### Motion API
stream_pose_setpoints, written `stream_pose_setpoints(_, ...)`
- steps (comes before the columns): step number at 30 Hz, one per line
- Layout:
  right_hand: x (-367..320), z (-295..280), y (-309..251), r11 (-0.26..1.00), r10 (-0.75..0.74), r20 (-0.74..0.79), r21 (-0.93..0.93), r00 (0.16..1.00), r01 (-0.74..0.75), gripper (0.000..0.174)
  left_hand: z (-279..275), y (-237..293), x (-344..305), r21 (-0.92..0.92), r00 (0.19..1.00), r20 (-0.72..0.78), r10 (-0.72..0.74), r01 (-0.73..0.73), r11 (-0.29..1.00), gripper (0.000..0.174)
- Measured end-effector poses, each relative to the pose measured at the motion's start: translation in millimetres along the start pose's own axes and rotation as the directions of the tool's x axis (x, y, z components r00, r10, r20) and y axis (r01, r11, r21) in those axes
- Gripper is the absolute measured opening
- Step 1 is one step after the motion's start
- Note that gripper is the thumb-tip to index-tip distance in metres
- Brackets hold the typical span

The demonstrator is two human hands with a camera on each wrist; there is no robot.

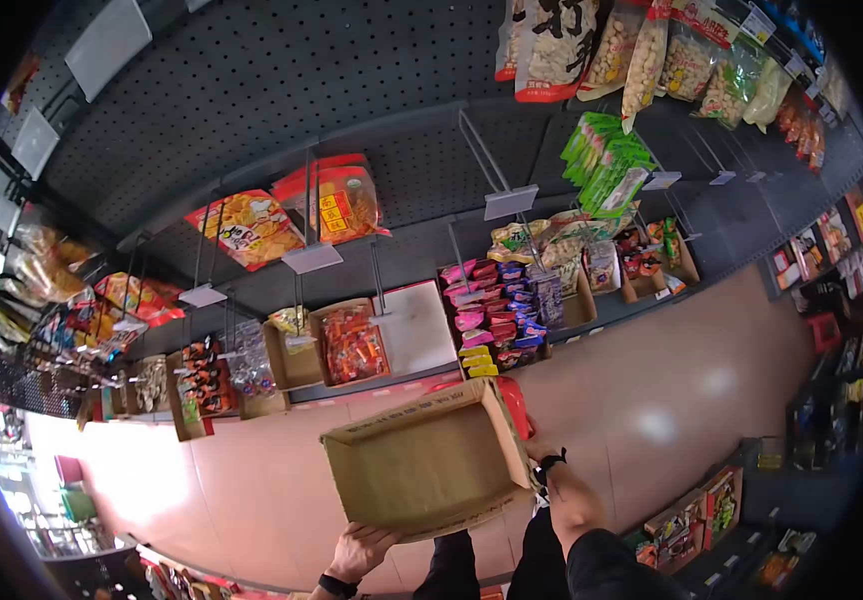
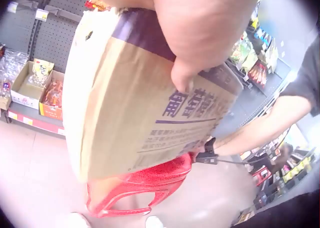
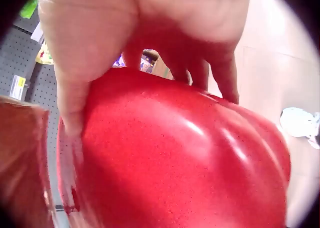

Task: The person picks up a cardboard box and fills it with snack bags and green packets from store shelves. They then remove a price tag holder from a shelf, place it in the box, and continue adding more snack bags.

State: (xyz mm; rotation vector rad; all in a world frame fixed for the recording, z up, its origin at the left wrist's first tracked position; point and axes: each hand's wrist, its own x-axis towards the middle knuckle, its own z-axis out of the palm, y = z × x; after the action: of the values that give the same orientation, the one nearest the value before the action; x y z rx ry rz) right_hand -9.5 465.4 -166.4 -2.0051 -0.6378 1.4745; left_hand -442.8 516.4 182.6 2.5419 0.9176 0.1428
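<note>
A person's left hand [image 1: 364, 550] grips the near left corner of a cardboard box [image 1: 427, 465], its thumb pressed on the printed outer side, above a tiled floor [image 1: 642, 400] and in front of a shelf [image 1: 407, 375] of packaged snacks. Purple Chinese characters, large above small, run across that side beside a purple band, too blurred to read surely; dark print also lines the inside of the far wall. The box's open top faces the head camera, its long axis running left to right and rising toward the right. The right hand [image 1: 548, 460], thumb and fingers astride it, grips a red plastic item [image 1: 515, 405] at the box's right end.
</note>
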Motion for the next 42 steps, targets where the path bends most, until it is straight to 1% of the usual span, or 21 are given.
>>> stream_pose_setpoints(3, -18.4, 6.3, -11.2, 0.936, -0.177, 0.013, 0.312, 0.984, 0.164, 0.098, 19.8, -17.9, 3.3, -0.004, 0.997, 0.048, 0.063, -0.063, 0.998, 0.024)
stream_pose_setpoints(5, -45.8, -11.7, -48.4, 0.965, -0.112, 0.032, 0.243, 0.993, 0.101, 0.08, 28.8, -20.7, 7.1, 0.068, 0.998, 0.041, 0.047, -0.05, 0.996, 0.019)
stream_pose_setpoints(7, -60.0, -29.1, -80.1, 0.84, 0.422, 0.019, 0.368, 0.906, -0.399, 0.074, 42.8, -17.3, 12.2, 0.074, 0.996, 0.024, 0.088, -0.09, 0.993, 0.017)
stream_pose_setpoints(11, -93.0, -51.5, -106.5, 0.915, 0.352, -0.048, 0.23, 0.935, -0.332, 0.069, 53.7, 7.7, 24.0, 0.123, 0.987, 0.018, 0.157, -0.158, 0.98, 0.017)
stream_pose_setpoints(13, -164.8, -76.3, -183.1, 0.939, 0.214, 0.179, 0.232, 0.96, -0.253, 0.071, 33.3, 30.6, 40.0, 0.122, 0.991, 0.054, 0.12, -0.126, 0.985, 0.017)
stream_pose_setpoints(15, -193.4, -104.2, -171.4, 0.992, -0.097, 0.173, 0.102, 0.98, 0.08, 0.075, 12.2, 55.3, 54.0, 0.093, 0.988, 0.003, 0.155, -0.155, 0.984, 0.022)
stream_pose_setpoints(19, -284.9, -180.1, -238.7, 0.921, 0.047, -0.203, -0.37, 0.978, -0.121, 0.052, -19.2, 109.5, 115.9, 0.128, 0.926, 0.107, 0.363, -0.374, 0.918, 0.023)
stream_pose_setpoints(20, -284.4, -200.9, -204.7, 0.871, -0.125, -0.3, -0.489, 0.946, -0.04, 0.041, -27.0, 121.1, 141.1, 0.142, 0.919, 0.114, 0.377, -0.391, 0.909, 0.023)
stream_pose_setpoints(21, -281.1, -221.4, -173.4, 0.793, -0.299, -0.37, -0.609, 0.879, 0.014, 0.033, -38.0, 134.0, 173.7, 0.159, 0.874, -0.049, 0.484, -0.472, 0.867, 0.024)
stream_pose_setpoints(23, -300.1, -260.1, -183.6, 0.875, -0.164, -0.458, -0.476, 0.874, -0.086, 0.028, -46.3, 145.0, 227.2, 0.205, 0.785, -0.198, 0.587, -0.552, 0.808, 0.026)
stream_pose_setpoints(25, -300.5, -294.3, -178.8, 0.997, -0.005, -0.549, -0.066, 0.836, -0.037, 0.032, -48.2, 138.2, 273.9, 0.163, 0.781, -0.319, 0.537, -0.513, 0.843, 0.031)
stream_pose_setpoints(27, -277.9, -328.3, -143.6, 0.98, -0.19, -0.665, -0.171, 0.722, 0.1, 0.036, 38.1, 87.3, 301.8, -0.239, 0.96, -0.278, 0.031, -0.101, 0.966, 0.049)
stream_pose_setpoints(28, -258.1, -346.5, -118.9, 0.951, -0.309, -0.676, -0.238, 0.669, 0.199, 0.033, 76.3, 60.3, 316.3, -0.108, 0.993, -0.114, 0.02, -0.033, 0.994, 0.056)
stream_pose_setpoints(29, -260.6, -369.7, -130.1, 0.963, -0.158, -0.58, -0.269, 0.799, -0.004, 0.036, 113.1, 30.4, 321.6, 0.036, 0.998, 0.06, -0.013, 0.011, 0.999, 0.063)
stream_pose_setpoints(31, -274.6, -395.1, -204.1, 0.981, 0.059, -0.582, -0.115, 0.811, -0.154, 0.037, 184.1, -30.3, 312.2, 0.201, 0.935, 0.354, -0.008, -0.067, 0.977, 0.078)
stream_pose_setpoints(33, -261.7, -419.9, -167.1, 0.959, -0.153, -0.611, -0.283, 0.777, -0.034, 0.037, 254.2, -83.2, 292.1, 0.198, 0.868, 0.474, -0.148, 0.058, 0.978, 0.098)
stream_pose_setpoints(35, -271.9, -426.2, -176.1, 0.961, -0.139, -0.647, -0.272, 0.75, -0.057, 0.036, 265.2, -84.6, 301.1, 0.273, 0.759, 0.554, -0.342, 0.222, 0.936, 0.107)
stream_pose_setpoints(37, -290.7, -420.7, -210.4, 0.957, -0.102, -0.644, -0.271, 0.758, -0.102, 0.035, 231.7, -47.6, 313.0, 0.469, 0.796, 0.529, -0.295, 0.015, 0.883, 0.089)
stream_pose_setpoints(38, -300.8, -417.5, -222.2, 0.964, 0.182, -0.602, -0.047, 0.778, -0.262, 0.035, 224.7, -35.1, 318.7, 0.47, 0.81, 0.514, -0.283, 0.01, 0.883, 0.087)
stream_pose_setpoints(39, -299.4, -412.6, -193.1, 0.985, -0.045, -0.633, -0.156, 0.773, -0.072, 0.035, 226.5, -30.0, 321.5, 0.456, 0.822, 0.497, -0.276, 0.024, 0.89, 0.086)
stream_pose_setpoints(42, -308.3, -392.3, -195.9, 0.973, -0.183, -0.624, -0.227, 0.76, 0.048, 0.037, 238.4, -13.9, 327.6, 0.402, 0.85, 0.454, -0.267, 0.072, 0.913, 0.081)
